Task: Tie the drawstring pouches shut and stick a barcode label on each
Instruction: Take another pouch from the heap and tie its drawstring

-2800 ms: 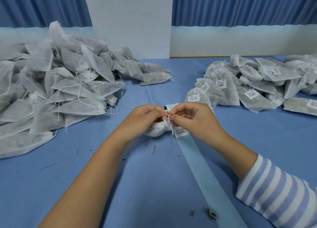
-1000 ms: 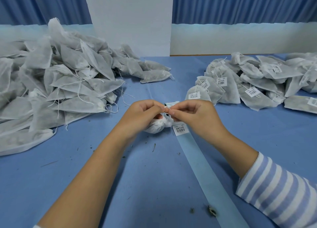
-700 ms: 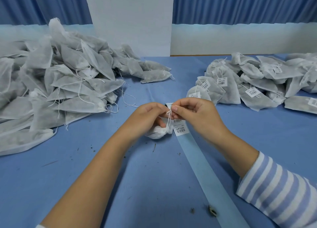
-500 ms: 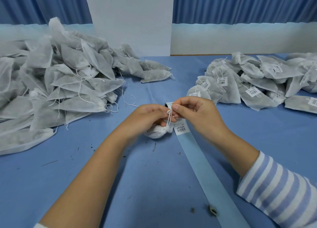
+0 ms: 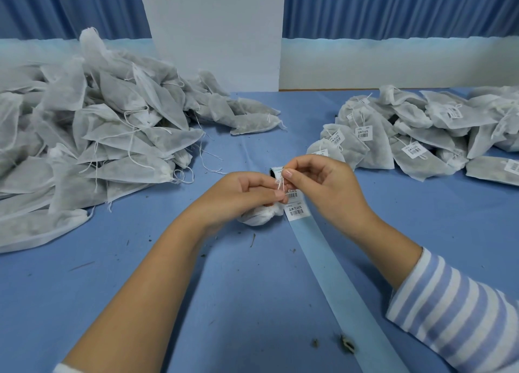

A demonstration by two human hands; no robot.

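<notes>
Left hand (image 5: 241, 193) is gripping the small white pouch (image 5: 258, 218), fingers curling round its neck. The pouch is sitting on the blue table (image 5: 252, 302), touching the label strip (image 5: 331, 263) on its left. Right hand (image 5: 323, 184) is pinching the drawstring (image 5: 280, 183) over the strip's far end. Untied pile (image 5: 98, 136) is lying well left of the strip, labelled pile (image 5: 421, 131) right.

A small white drawstring pouch (image 5: 259, 216) lies bunched at centre, its neck gripped by the left hand (image 5: 238, 194) while the right hand (image 5: 325, 184) pinches its thin white drawstring (image 5: 280, 184) upward. Just beside it on the right, barcode labels (image 5: 297, 210) sit on a pale blue backing strip (image 5: 331, 263). Unlabelled pouches (image 5: 112, 136) with loose strings are heaped at left; tied, labelled pouches (image 5: 421, 139) lie at right.
</notes>
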